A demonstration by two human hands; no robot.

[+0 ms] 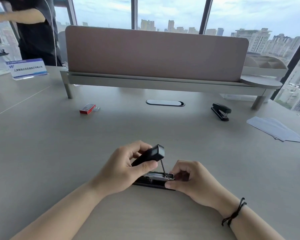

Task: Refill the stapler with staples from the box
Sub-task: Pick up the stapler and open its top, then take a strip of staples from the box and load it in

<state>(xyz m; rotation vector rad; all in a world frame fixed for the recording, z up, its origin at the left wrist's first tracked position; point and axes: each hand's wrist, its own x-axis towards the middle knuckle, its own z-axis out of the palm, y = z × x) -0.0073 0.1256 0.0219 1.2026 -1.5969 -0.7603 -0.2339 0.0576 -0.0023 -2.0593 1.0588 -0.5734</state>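
Note:
A black stapler [154, 177] lies open on the desk close to me. My left hand [126, 168] grips its lifted top cover [151, 154], tilted up and back. The metal staple channel [160, 175] is exposed, with a thin spring rod running from the cover down to it. My right hand [187, 177] pinches the front end of the channel and base. A red staple box [87, 108] sits far left on the desk, with a loose strip of staples [96, 109] just right of it.
A second black stapler [221, 111] rests shut at the far right. White paper sheets [275, 129] lie at the right edge. A pink divider panel [156, 54] on a raised shelf spans the back. A person stands at the far left behind a sign [27, 68].

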